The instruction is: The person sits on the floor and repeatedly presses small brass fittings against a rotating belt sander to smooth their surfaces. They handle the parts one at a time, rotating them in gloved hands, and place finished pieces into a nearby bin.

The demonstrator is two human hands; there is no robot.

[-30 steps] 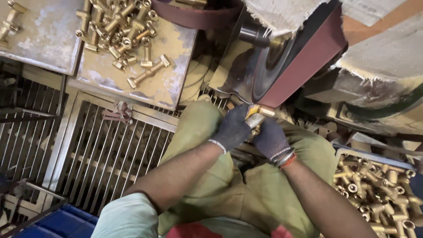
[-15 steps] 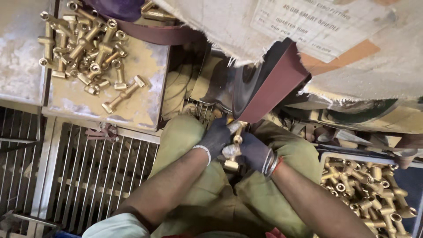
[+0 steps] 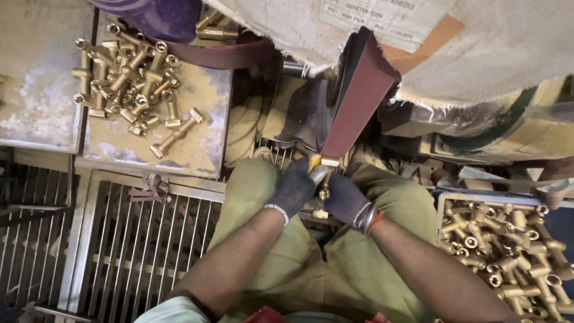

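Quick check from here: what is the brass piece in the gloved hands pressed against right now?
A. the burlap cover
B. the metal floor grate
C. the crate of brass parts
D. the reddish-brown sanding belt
D: both gloved hands, left hand and right hand, hold the brass piece with its upper end against the lower end of the reddish-brown sanding belt.

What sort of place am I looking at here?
Likely a small metal-finishing workshop: a brass fitting held by both gloved hands against a sanding belt, a heap of brass fittings on a dusty tray, more in a crate.
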